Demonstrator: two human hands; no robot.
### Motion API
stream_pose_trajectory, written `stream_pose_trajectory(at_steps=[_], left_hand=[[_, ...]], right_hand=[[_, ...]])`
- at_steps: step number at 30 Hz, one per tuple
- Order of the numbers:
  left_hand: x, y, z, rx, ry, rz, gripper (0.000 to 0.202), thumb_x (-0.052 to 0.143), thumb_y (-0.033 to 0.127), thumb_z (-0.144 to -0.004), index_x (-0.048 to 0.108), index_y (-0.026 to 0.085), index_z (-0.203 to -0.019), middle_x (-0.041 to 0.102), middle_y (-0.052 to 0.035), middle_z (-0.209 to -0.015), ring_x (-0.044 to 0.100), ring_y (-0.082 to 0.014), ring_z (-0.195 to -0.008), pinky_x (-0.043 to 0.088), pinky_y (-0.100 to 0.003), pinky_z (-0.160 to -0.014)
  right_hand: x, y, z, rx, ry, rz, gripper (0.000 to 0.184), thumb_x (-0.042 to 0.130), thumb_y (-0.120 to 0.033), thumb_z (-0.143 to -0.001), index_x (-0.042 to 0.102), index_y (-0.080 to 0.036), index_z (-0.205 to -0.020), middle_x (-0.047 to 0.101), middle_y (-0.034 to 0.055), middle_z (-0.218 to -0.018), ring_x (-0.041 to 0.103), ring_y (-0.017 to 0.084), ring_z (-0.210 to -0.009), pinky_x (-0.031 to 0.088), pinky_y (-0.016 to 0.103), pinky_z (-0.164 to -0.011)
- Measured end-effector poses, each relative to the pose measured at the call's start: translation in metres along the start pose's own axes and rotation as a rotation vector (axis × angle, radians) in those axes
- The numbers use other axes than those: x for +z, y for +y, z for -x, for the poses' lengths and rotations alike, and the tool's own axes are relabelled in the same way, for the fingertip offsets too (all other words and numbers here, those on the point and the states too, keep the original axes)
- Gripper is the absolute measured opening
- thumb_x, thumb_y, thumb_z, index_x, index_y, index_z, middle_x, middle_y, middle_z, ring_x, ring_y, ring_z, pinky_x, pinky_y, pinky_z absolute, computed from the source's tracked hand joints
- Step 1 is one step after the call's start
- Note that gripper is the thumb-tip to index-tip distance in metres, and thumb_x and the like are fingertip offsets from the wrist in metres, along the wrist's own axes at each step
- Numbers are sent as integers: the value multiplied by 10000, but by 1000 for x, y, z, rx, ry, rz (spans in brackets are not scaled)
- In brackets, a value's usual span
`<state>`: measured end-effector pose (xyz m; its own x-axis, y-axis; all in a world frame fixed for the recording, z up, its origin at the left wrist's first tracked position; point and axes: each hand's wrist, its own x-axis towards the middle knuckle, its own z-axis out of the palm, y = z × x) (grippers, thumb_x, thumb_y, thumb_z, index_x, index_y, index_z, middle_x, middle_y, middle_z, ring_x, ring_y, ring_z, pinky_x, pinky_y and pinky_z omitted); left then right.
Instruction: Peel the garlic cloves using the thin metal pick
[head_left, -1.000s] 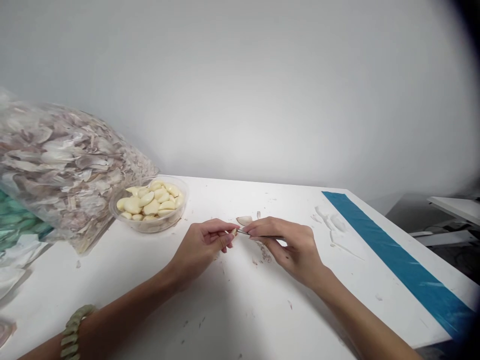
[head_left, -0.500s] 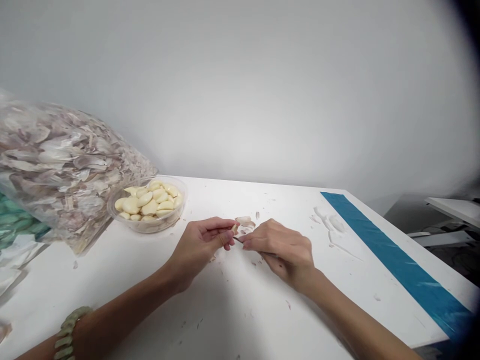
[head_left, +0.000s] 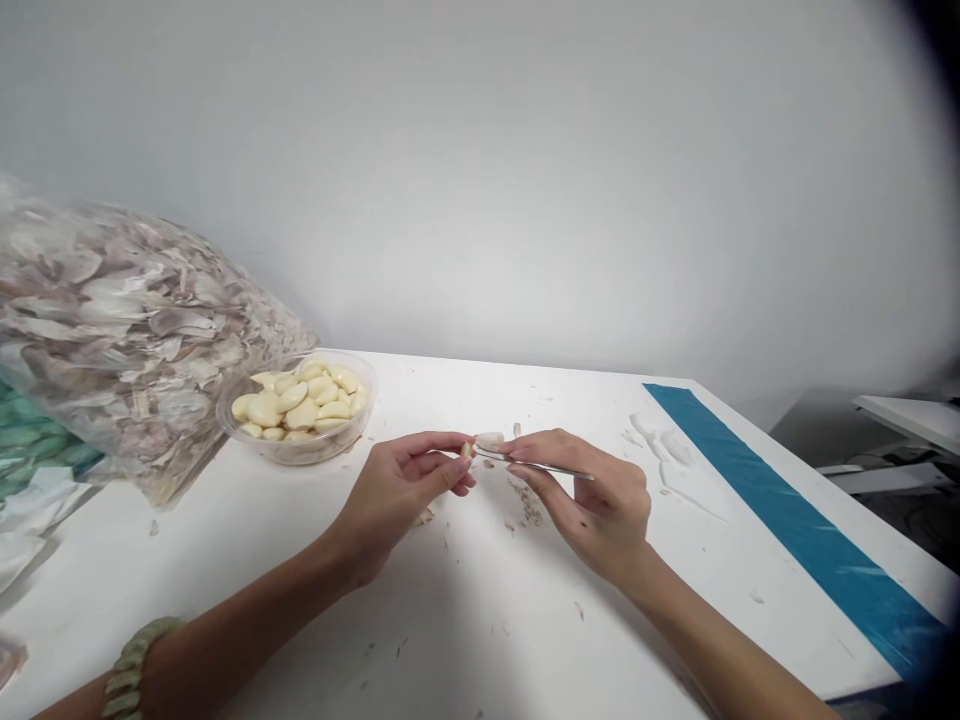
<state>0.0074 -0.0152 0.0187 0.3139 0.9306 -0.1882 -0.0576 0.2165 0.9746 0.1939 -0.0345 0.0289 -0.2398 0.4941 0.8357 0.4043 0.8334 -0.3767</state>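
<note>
Across the white tabletop (head_left: 480, 620) we record two bare hands working just above the surface, near the middle of the table. The left hand (head_left: 397, 490) pinches a small cream garlic clove (head_left: 466, 450) between thumb and fingertips, the grip closed on it, with only the clove's end showing past the fingers. The right hand (head_left: 592, 500) holds a slender steel tool (head_left: 544, 466) between thumb and fingers, closed on its shaft, its tip pointing left toward the clove; we cannot tell whether tip and clove touch, but they are at most just beside each other. A curved papery garlic skin (head_left: 489, 439) lies just behind the tool's tip, and brownish skin scraps (head_left: 529, 510) are scattered on the table below the right hand. Further left, a round clear plastic tub (head_left: 367, 385) holds a heap of peeled cream garlic cloves (head_left: 300, 405), and a bulging clear plastic bag of pinkish-brown garlic skins (head_left: 127, 340) leans beside it. A long teal-blue strip (head_left: 795, 520) runs along the table's right side, and a pale green beaded bracelet (head_left: 135, 680) circles the left wrist
</note>
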Motion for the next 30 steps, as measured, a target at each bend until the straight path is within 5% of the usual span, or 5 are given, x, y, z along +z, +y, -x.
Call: stream_pose_trajectory(at_steps=[11, 30], left_hand=[[3, 2, 1, 24, -8, 31, 310, 744, 394, -661, 635, 194, -872, 738, -42, -767, 693, -220, -828, 486, -328, -762], [6, 0, 4, 94, 86, -10, 265, 802, 311, -587, 681, 172, -776, 737, -49, -733, 678, -195, -737, 428, -209, -514]], right_hand=[[3, -8, 0, 377, 55, -165, 172, 634, -95, -786, 678, -223, -892, 734, 17, -858, 699, 164, -787, 609, 295, -673], [3, -10, -3, 609, 83, -360, 56, 664, -219, -794, 672, -185, -838, 735, 38, -773, 714, 189, -690, 622, 335, -665]])
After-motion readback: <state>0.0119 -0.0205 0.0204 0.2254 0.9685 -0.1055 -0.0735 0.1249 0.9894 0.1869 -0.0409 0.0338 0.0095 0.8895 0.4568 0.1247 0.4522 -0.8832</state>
